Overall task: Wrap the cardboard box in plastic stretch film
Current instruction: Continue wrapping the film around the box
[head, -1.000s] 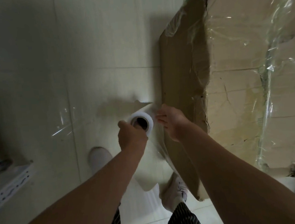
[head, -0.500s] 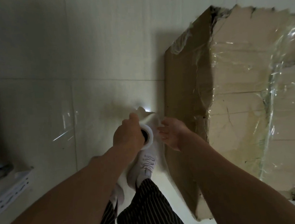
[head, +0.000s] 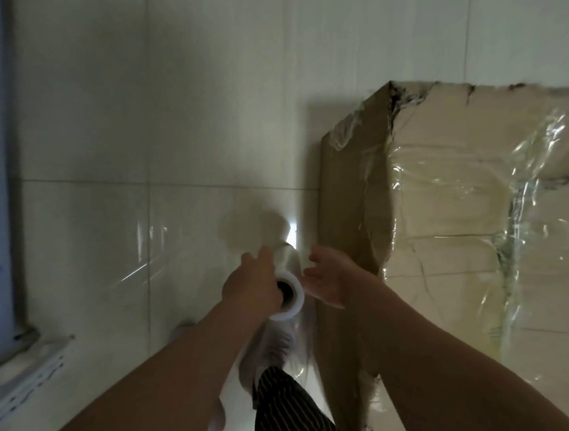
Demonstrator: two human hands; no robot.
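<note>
A big worn cardboard box (head: 448, 221) stands at the right, with clear stretch film (head: 522, 194) lying wrinkled over its top. My left hand (head: 253, 285) grips a white roll of stretch film (head: 291, 292) from the left side, the open core facing me. My right hand (head: 330, 280) is just right of the roll, fingers spread and relaxed, beside the box's dark side wall. A sheet of film (head: 288, 349) hangs down from the roll, next to that wall.
Pale glossy floor tiles (head: 133, 159) fill the left and middle. A window frame with a white rail (head: 18, 369) is at the far left. My striped trouser leg (head: 290, 414) and a white shoe show below the roll.
The view has tilted, so the box sits lower and farther right. Both hands with the roll have moved forward along the box's side. My leg has swung forward under the roll.
</note>
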